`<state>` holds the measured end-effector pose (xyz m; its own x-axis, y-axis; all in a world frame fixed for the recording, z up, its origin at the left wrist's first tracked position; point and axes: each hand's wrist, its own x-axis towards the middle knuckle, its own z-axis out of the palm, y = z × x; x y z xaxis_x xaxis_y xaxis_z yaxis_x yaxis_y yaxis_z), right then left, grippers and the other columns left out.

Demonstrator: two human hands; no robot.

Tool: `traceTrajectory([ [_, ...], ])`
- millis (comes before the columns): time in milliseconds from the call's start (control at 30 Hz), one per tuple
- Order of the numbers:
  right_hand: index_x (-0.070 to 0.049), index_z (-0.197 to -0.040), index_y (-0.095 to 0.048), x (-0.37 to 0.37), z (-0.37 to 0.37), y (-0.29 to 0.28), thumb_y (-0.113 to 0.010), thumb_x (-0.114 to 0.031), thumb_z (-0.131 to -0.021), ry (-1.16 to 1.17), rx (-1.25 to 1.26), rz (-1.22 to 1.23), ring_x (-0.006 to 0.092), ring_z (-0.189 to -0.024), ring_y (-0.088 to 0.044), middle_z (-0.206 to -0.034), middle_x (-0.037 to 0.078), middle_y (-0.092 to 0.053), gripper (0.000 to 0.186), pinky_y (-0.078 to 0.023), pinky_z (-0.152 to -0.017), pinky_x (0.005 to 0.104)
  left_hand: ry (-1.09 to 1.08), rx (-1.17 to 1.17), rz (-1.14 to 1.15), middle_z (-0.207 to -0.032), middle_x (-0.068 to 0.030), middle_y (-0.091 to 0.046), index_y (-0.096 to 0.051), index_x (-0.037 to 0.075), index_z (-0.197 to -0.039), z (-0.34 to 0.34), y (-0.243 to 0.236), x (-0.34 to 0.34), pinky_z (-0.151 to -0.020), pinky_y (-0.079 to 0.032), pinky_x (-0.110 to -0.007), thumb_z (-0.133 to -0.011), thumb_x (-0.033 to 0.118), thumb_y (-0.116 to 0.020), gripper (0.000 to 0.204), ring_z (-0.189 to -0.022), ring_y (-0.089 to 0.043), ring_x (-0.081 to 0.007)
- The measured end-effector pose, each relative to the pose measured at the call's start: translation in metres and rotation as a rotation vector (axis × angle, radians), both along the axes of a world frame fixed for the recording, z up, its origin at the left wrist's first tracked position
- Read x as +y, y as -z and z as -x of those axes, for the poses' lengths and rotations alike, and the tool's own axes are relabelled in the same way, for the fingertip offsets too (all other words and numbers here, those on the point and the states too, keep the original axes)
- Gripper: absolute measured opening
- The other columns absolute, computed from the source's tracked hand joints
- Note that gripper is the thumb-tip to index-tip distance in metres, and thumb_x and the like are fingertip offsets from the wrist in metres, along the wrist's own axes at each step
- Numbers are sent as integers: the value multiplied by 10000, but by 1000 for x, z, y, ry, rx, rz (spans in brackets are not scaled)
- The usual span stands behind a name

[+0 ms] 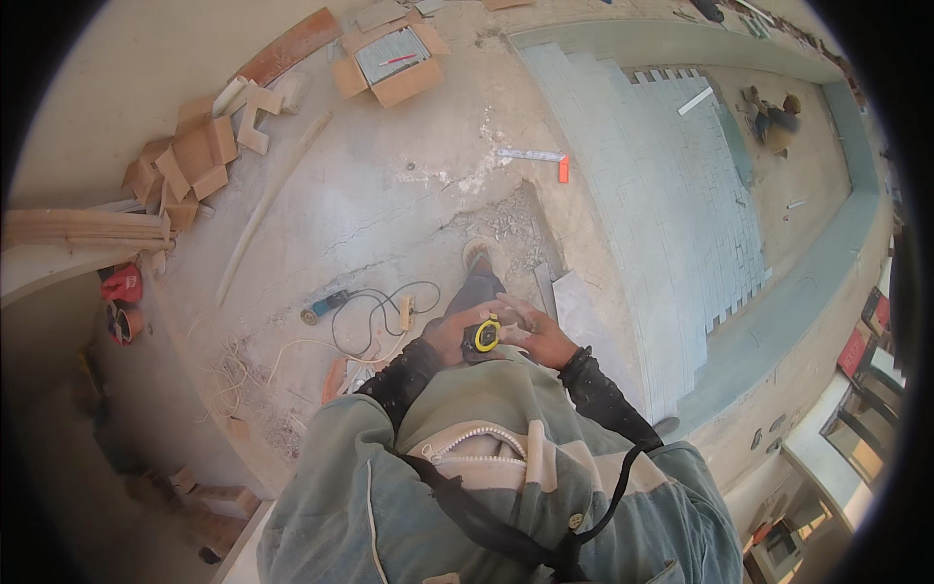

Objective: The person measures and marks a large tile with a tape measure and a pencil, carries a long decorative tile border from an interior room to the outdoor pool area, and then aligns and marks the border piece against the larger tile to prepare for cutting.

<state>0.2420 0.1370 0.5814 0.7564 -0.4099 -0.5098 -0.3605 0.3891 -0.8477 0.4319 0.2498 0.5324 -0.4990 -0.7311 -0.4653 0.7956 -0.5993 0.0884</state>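
Note:
Both my hands meet in front of my chest around a yellow and black tape measure [483, 336]. My left hand [450, 332] cups the case from the left. My right hand [541, 334] closes on it from the right, fingers over its edge. Below the hands my foot [477, 257] stands on a rough concrete floor. A strip of pale mosaic tile [671, 195] runs along a sunken basin to the right.
An angle grinder [324, 305] with a looped black cable lies on the floor at left. An open cardboard box [391, 55] of tiles sits at the top. Cardboard and wood scraps [190, 161] pile at left. A level with a red end [535, 157] lies near the basin. Another person [773, 119] crouches inside it.

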Motion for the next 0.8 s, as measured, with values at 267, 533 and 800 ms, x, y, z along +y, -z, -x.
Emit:
traceTrajectory([
  [267,4,-1334,-513,-151,-62,34,-705,-228,-853,-40,454,300,297,-1056,-655,-1164,229,-645,567,-525,-898,366,-308,-105,-408,-1104,-144,-626,-526,48,-1265,-70,39,-24,-800,-585,-442,-987,366,-481,424,-970,-658,-291],
  [533,6,-1144,-647,-326,-200,164,-696,-239,-788,-222,531,573,353,-1013,-666,-1043,228,-689,436,-523,-888,406,-746,-56,-385,-1150,-166,-613,-504,41,-1225,-94,45,-32,-1034,-461,-506,-817,187,-533,435,-1215,-562,-371],
  [800,-86,-1028,-675,-496,-509,376,-541,-201,-902,-656,587,1139,324,-1090,-591,-1091,136,-642,217,-466,-918,485,-1012,-55,-854,-1118,-176,-626,-495,4,-1222,-94,49,-91,-976,-506,-462,-815,137,-601,441,-1151,-607,-332],
])
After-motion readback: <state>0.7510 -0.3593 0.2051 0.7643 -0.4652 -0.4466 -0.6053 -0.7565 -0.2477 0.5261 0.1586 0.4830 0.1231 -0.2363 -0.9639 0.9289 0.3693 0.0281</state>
